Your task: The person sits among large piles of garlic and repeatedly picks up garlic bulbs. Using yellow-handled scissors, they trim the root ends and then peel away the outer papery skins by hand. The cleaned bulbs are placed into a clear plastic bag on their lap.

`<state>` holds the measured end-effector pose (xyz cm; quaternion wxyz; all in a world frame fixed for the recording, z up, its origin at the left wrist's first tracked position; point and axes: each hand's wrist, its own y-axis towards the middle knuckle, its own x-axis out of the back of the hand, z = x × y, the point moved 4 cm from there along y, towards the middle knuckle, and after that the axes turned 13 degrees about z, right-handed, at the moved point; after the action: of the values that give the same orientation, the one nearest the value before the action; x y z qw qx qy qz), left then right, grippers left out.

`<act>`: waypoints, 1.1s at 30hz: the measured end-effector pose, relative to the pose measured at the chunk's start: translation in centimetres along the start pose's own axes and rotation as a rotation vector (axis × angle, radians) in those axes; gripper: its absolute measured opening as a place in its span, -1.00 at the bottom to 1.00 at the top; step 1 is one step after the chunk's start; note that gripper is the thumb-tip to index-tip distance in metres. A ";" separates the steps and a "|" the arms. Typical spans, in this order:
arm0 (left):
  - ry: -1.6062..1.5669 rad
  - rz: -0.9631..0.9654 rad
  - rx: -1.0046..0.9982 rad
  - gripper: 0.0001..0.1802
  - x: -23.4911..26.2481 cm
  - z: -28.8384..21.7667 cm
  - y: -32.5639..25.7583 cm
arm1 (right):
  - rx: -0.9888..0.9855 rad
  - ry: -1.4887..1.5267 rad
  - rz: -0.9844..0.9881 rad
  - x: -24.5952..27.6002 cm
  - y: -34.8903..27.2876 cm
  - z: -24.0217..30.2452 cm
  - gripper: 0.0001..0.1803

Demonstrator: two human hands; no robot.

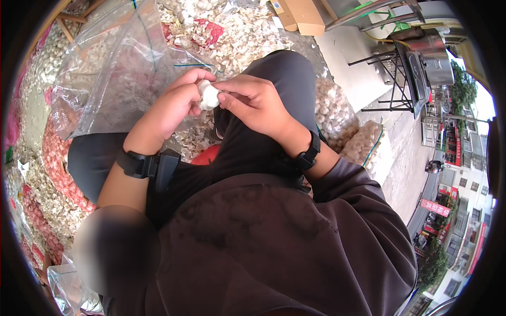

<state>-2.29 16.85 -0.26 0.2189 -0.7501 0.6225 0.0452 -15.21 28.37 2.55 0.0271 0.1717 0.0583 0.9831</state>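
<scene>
A white garlic bulb (209, 97) is held up between my two hands, above my lap. My left hand (176, 102) is closed round its left side, fingers curled behind it. From the right, the thumb and forefinger of my right hand (256, 102) pinch at the bulb's edge; whether a bit of skin is between them is too small to tell. Just beyond my left hand spreads a large clear plastic bag (113, 79), lying loose over garlic skins.
Loose garlic skins (247, 31) cover the ground ahead. Bags of garlic bulbs (333, 108) stand by my right knee, and a red net sack of garlic (60, 166) lies at the left. A cardboard box (300, 18) and a black metal stand (395, 79) are farther right.
</scene>
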 end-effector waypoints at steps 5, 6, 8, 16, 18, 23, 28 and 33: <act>0.121 -0.040 0.033 -0.60 -0.7 -0.5 -0.3 | -0.126 0.151 -0.007 -0.3 -0.4 -1.5 -0.85; 0.125 -0.034 0.028 -0.59 -0.7 -0.5 -0.3 | -0.125 0.172 -0.001 -0.4 -0.5 -1.5 -0.86; 0.132 -0.013 0.016 -0.59 -0.7 -0.7 -0.3 | -0.121 0.214 0.012 -0.5 -0.5 -1.4 -0.86; -0.234 0.059 -0.086 -0.60 -1.1 -1.2 -0.4 | -0.186 0.532 -0.047 -0.4 -0.3 -1.1 -0.88; -0.316 0.115 -0.099 -0.59 -0.8 -0.6 -0.2 | -0.191 0.571 -0.059 -0.6 -0.3 -1.1 -0.91; -0.381 0.202 -0.049 -0.60 -0.9 -0.2 -0.3 | -0.183 0.552 -0.131 -0.8 -0.1 -1.5 -0.95; -0.312 0.201 0.007 -0.61 -1.6 -0.9 -0.5 | -0.342 0.035 -0.064 0.0 -0.4 -1.3 -0.88; -0.202 0.059 -0.081 -0.55 -0.5 -0.2 0.1 | -0.277 -0.212 -0.032 -0.2 -0.2 -1.4 -0.79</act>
<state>-2.56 17.20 0.10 0.2487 -0.7313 0.6166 0.1519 -15.46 28.35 1.14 0.0721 0.2681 -0.0780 0.9575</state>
